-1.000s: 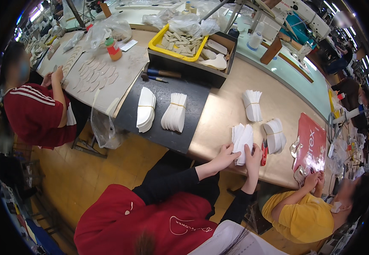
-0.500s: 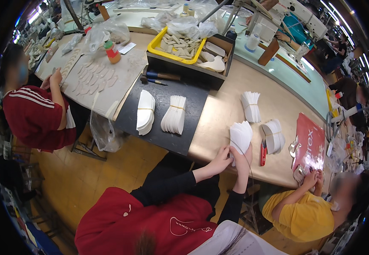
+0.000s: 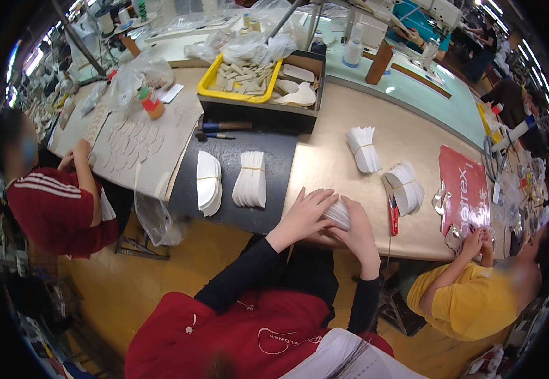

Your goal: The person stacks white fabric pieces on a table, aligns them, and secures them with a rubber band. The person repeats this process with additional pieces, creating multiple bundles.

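Note:
Both my hands are wrapped around a stack of white curved pieces (image 3: 339, 213) near the front edge of the gold-coloured table. My left hand (image 3: 306, 216) covers its left side and top, and my right hand (image 3: 356, 232) grips the right side. To the right lie two banded bundles of white pieces: one farther back (image 3: 363, 150), one closer (image 3: 406, 189). A red-handled tool (image 3: 393, 218) rests beside the closer one. On the black board to the left are another fanned bundle (image 3: 209, 183) and a straighter bundle (image 3: 250, 179), each with a band.
A dark box (image 3: 309, 117) with a yellow tray (image 3: 206, 91) of small beige pieces stands behind. A hammer (image 3: 230, 126) lies before it. A person in red (image 3: 53, 208) sits left; one in yellow (image 3: 464, 297) works right beside a red sheet (image 3: 461, 189). Sewing machines stand beyond.
The stack was upright and fanned between my hands; now it is lower and tipped, mostly enclosed by them. My left hand has moved up over it. The whole view has shifted slightly.

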A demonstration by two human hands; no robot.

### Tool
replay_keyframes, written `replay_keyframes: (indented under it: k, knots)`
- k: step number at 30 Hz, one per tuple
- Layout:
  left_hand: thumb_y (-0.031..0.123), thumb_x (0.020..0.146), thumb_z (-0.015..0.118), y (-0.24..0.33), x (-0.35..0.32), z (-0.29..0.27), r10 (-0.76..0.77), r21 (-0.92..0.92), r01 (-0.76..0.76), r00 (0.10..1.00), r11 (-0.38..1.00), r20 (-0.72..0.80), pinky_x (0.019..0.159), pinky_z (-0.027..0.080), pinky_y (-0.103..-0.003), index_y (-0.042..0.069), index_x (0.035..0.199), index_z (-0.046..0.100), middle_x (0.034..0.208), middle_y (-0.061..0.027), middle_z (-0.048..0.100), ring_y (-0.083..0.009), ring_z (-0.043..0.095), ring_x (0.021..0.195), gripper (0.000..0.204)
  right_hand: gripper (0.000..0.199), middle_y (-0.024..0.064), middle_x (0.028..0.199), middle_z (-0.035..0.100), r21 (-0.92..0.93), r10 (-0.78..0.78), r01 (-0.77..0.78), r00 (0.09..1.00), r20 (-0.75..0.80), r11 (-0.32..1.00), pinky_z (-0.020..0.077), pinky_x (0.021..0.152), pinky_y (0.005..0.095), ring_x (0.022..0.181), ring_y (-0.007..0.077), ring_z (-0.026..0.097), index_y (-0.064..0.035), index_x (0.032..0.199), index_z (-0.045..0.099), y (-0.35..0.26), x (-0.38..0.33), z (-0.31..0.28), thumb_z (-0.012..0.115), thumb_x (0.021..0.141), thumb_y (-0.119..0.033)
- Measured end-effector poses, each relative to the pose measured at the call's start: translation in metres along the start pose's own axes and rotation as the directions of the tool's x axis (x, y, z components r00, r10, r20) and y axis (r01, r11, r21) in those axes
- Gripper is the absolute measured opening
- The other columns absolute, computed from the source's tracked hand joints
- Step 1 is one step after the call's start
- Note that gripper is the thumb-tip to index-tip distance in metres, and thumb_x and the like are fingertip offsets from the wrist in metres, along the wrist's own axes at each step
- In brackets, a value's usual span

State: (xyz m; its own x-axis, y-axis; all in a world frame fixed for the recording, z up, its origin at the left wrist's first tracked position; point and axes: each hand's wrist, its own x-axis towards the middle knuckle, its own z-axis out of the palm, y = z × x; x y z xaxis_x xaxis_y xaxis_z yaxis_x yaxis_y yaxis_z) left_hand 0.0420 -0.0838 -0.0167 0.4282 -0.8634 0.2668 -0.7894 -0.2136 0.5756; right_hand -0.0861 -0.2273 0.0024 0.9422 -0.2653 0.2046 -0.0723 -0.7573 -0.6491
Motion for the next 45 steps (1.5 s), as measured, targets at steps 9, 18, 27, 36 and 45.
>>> replay_keyframes:
  k: [9, 18, 27, 36, 45]
  knots:
    - [0.017, 0.071, 0.081, -0.012, -0.009, 0.013, -0.01, -0.41, 0.031, 0.999, 0.911, 0.054, 0.103, 0.04, -0.039, 0.005, 0.141, 0.044, 0.123, -0.0176, 0.048, -0.0345, 0.049, 0.117, 0.08, 0.065, 0.0182, 0.124, 0.049, 0.313, 0.173, -0.138, 0.981, -0.084, 0.939, 0.0421, 0.1, 0.0399, 0.116, 0.0352, 0.05, -0.0022, 0.132, 0.046, 0.013, -0.027, 0.019, 0.074, 0.074, -0.004]
    - [0.008, 0.07, 0.075, -0.007, -0.02, 0.014, -0.123, -0.436, 0.147, 0.989, 0.888, 0.083, 0.112, 0.032, -0.038, 0.008, 0.145, 0.039, 0.134, -0.0184, 0.041, -0.0359, 0.039, 0.131, 0.083, 0.067, 0.0157, 0.13, 0.048, 0.35, 0.12, -0.071, 0.985, -0.122, 0.934, 0.039, 0.105, 0.0385, 0.122, 0.0317, 0.049, -0.0029, 0.133, 0.045, 0.017, -0.03, 0.02, 0.07, 0.072, 0.002]
    - [0.0, 0.069, 0.064, -0.012, -0.017, 0.014, -0.099, -0.547, 0.14, 0.99, 0.825, 0.103, 0.113, 0.031, -0.04, 0.006, 0.143, 0.041, 0.137, -0.0208, 0.04, -0.0365, 0.036, 0.134, 0.078, 0.07, 0.0196, 0.135, 0.045, 0.191, 0.072, -0.047, 0.989, -0.13, 0.981, 0.037, 0.107, 0.0426, 0.125, 0.0368, 0.045, -0.0029, 0.137, 0.042, 0.021, -0.029, 0.013, 0.068, 0.072, 0.001]
    - [0.0, 0.066, 0.066, -0.009, -0.02, 0.023, -0.105, -0.6, 0.113, 0.993, 0.792, 0.048, 0.116, 0.026, -0.044, 0.01, 0.139, 0.046, 0.14, -0.0152, 0.043, -0.039, 0.032, 0.138, 0.077, 0.071, 0.0182, 0.142, 0.042, 0.314, 0.068, -0.041, 0.995, -0.076, 0.949, 0.0363, 0.109, 0.0412, 0.131, 0.0344, 0.043, -0.0075, 0.139, 0.045, 0.022, -0.031, 0.018, 0.067, 0.072, 0.002]
    - [0.007, 0.073, 0.07, -0.007, -0.017, 0.023, 0.015, -0.429, -0.04, 0.998, 0.902, -0.061, 0.115, 0.029, -0.046, 0.013, 0.137, 0.053, 0.148, -0.0168, 0.034, -0.038, 0.031, 0.138, 0.067, 0.064, 0.0174, 0.148, 0.037, 0.052, 0.025, -0.022, 0.998, -0.062, 0.998, 0.0346, 0.111, 0.0419, 0.136, 0.0357, 0.039, -0.0071, 0.135, 0.052, 0.015, -0.033, 0.016, 0.069, 0.074, 0.002]
